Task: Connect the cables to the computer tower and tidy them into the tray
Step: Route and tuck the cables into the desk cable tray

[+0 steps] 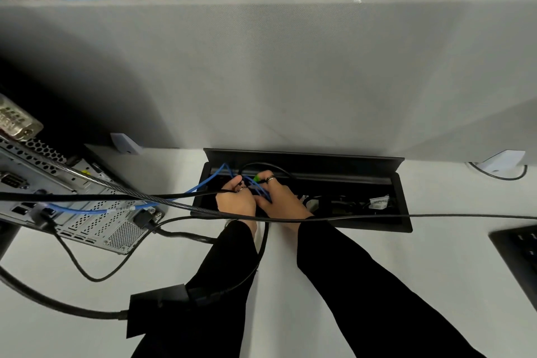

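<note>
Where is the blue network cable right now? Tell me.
In the head view, the blue network cable runs from the computer tower at left into the open cable tray, bunched between both hands.

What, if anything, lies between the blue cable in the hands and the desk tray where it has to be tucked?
Nothing visible blocks it. Both the left hand and right hand hold the blue cable bundle already inside the open tray. A black cable crosses over the wrists, not the opening.

From my remote seat, the computer tower (pixel 58 197) runs off the left edge, its ports too small to read. Fingertips of the left hand (pixel 236 197) and right hand (pixel 279 197) vanish among blue cable (pixel 203 183) loops inside the tray (pixel 404 212); the keyboard (pixel 520 253) is cropped right.
</note>
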Tool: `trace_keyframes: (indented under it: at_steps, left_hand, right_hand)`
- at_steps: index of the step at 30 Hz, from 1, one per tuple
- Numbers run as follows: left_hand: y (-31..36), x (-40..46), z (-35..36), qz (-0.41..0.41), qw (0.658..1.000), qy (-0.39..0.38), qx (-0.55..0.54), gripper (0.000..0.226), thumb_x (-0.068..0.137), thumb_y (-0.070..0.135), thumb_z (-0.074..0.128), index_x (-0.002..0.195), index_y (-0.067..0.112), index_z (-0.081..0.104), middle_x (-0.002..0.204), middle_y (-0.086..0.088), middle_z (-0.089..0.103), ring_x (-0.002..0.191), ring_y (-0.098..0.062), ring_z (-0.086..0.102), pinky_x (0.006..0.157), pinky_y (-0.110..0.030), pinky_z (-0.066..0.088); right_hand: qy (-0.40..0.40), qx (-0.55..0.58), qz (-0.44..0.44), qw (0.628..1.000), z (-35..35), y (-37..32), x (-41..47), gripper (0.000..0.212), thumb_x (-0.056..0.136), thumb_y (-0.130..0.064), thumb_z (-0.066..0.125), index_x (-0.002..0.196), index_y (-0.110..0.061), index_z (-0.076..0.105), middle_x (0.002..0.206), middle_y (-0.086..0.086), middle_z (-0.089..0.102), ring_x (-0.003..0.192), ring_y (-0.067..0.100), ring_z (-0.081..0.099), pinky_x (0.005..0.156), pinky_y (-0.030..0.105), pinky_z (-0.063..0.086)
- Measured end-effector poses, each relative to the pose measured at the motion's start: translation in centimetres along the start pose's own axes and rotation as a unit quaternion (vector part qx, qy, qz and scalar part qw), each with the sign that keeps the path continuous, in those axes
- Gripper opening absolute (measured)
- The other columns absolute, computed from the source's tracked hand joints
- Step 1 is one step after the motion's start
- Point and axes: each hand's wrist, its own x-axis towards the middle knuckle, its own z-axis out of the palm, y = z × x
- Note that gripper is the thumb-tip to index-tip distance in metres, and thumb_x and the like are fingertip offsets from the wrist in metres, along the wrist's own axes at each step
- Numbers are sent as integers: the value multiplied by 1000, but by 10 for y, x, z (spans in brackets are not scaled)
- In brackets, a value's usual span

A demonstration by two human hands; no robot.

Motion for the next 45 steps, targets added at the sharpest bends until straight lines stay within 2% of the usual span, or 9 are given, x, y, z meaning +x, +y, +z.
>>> trace_keyframes:
  at_steps: [10,18,25,27,29,32,36,40,45]
  left_hand:
    - [1,-10,-8,-15,998,-42,-50,29,90,-6,44,113,-1,62,79,-1,61,66,-9,54,65,-17,46]
    - [-15,-61,-61,-38,957,-277,-76,50,88,-11,44,135,6,40,135,-10,47,123,-23,47,91,-24,45]
    - [-14,-34,-152,-207,867,-438,116,19,69,19,78,83,7,74,77,-9,76,75,-20,71,52,-25,56]
    - [8,-8,-182,-146,842,-494,161,60,32,45,91,77,8,77,80,-17,74,74,-27,72,61,-31,58]
    - [38,-1,-205,-27,824,-513,239,49,41,47,84,75,12,76,82,-21,72,82,-36,69,76,-34,55]
    - [60,9,-214,73,865,-423,261,14,58,11,56,59,11,70,58,-19,65,57,-27,61,49,-21,44]
    - [63,19,-192,156,913,-333,175,39,79,-29,27,72,-3,56,55,-8,65,51,-13,61,42,-17,46]
    - [72,21,-159,173,916,-346,112,24,75,-11,57,93,4,56,74,-1,68,72,-12,66,63,-13,54]
    - [81,33,-106,156,909,-353,159,38,92,-16,28,96,3,60,83,-8,61,71,-10,63,62,-9,52]
  right_hand:
    - [213,-258,-141,932,-11,31,-34,39,84,-39,51,117,-18,53,120,2,58,113,23,50,87,36,41]
    - [177,-170,-141,959,-22,35,-29,44,89,-33,55,130,-19,45,143,-3,38,130,13,32,102,31,28]
    - [164,-113,-142,970,-18,30,-24,45,90,-26,56,133,-21,43,143,-6,41,128,13,37,99,25,27]
    - [164,-89,-131,974,-14,31,-23,43,92,-26,54,133,-23,43,137,-2,48,121,16,46,100,30,37]
    - [172,-58,-128,975,-12,33,-24,40,93,-23,53,132,-23,45,125,3,58,111,18,57,95,30,47]
    - [166,-17,-145,975,-8,35,-27,36,95,-17,49,130,-22,47,119,0,64,109,12,61,94,20,47]
    - [172,4,-139,975,-7,32,-31,34,95,-12,46,129,-19,48,120,-2,63,111,12,60,97,26,47]
    - [142,-7,-120,983,-10,26,-34,50,89,-21,59,134,-26,39,126,-4,59,114,10,57,97,27,47]
    - [169,-97,-141,971,-2,31,-37,50,90,-17,58,136,-25,39,122,6,62,105,20,62,90,37,52]
